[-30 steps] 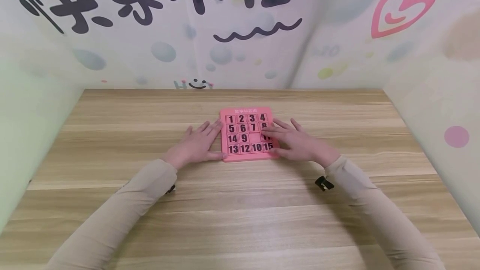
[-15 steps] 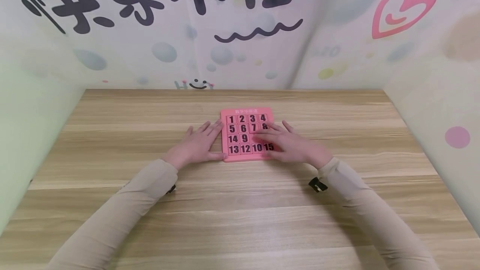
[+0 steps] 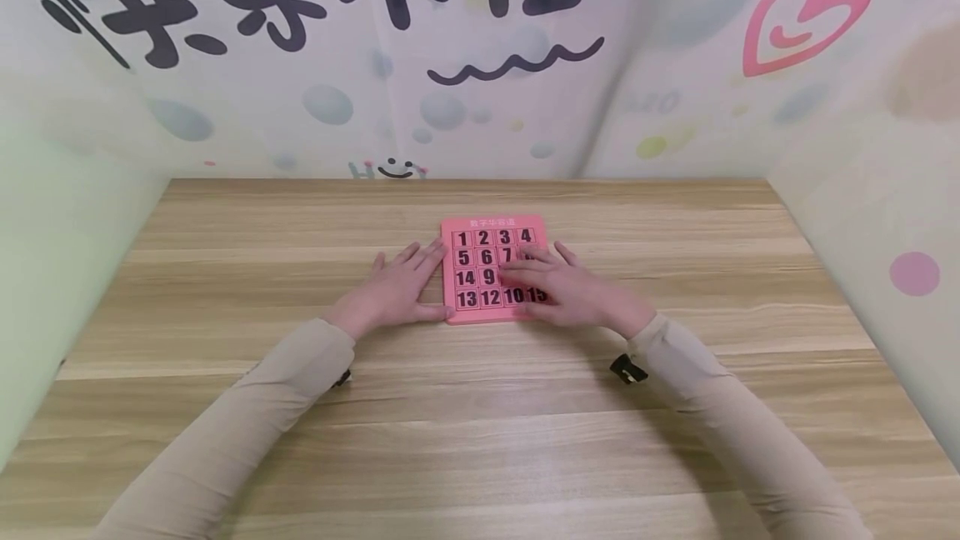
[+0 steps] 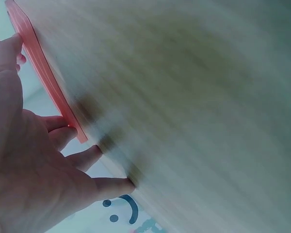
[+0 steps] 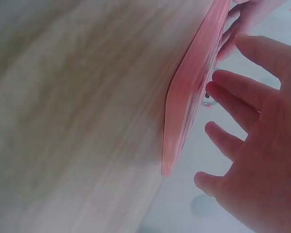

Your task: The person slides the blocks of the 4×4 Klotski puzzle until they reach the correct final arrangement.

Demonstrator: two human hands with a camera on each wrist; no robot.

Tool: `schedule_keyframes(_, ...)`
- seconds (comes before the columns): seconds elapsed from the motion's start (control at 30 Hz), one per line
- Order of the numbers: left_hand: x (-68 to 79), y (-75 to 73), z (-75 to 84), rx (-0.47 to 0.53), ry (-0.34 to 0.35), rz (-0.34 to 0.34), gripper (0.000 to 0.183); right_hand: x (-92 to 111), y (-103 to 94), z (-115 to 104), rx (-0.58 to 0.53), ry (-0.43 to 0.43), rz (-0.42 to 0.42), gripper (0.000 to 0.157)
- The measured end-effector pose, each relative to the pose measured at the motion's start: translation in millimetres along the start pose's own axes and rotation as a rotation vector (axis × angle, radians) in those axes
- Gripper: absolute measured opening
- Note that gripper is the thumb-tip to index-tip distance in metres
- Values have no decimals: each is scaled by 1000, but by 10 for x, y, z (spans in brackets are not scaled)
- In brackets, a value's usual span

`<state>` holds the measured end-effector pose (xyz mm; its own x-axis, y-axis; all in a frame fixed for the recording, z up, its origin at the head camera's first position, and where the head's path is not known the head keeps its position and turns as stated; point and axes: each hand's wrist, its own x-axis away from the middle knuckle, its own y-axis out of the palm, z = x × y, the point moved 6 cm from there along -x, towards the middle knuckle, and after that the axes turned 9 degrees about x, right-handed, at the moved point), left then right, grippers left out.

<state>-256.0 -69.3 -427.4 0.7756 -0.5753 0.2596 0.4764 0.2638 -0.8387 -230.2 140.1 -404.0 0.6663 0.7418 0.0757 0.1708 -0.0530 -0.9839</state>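
A pink sliding number puzzle (image 3: 491, 317) lies flat on the wooden table, its black-numbered tiles facing up. My left hand (image 3: 390, 286) is at its left edge, thumb at the lower corner and fingertips along the upper side. In the left wrist view those fingers (image 4: 82, 158) are spread, some on the table and some against the pink side. My right hand (image 3: 573, 290) reaches over the puzzle from the right with straight fingers, the fingertips beside the 9 tile (image 3: 489, 277). It hides the third row's right part and most of the 8 tile. The right wrist view shows its fingers (image 5: 245, 87) extended at the puzzle's face.
The wooden table (image 3: 480, 440) runs up to a white printed wall sheet (image 3: 525, 115) with black characters, coloured dots and a pink heart (image 3: 806, 23). Pale walls stand on both sides. Black clips (image 3: 628, 369) show under the cuffs.
My right hand has moved left across the puzzle, its fingertips going from the 11 tile to beside the 9 tile, over the gap seen earlier. The left hand has stayed in place.
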Motion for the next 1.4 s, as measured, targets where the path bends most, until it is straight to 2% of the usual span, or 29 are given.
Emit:
schedule_keyframes(0.23,1,-1,6,2,-11,-5,100,153,1,-43,-9,-56,-10,45)
schedule_keyframes(0.4,4,-15,7,-2,-5,1,101,188,8,-32,20,-38,-44,46)
schedule_keyframes(0.67,2,-20,11,3,-6,-5,101,181,-18,-6,52,-13,-50,47)
schedule_keyframes(1.0,2,-21,8,0,-12,-5,101,292,9,-33,95,-91,-62,47)
schedule_keyframes(1.23,13,-23,10,-1,-14,-15,101,180,10,25,128,-20,-54,48)
schedule_keyframes(1.4,3,-17,16,-7,-7,-14,101,129,1,72,103,22,-62,49)
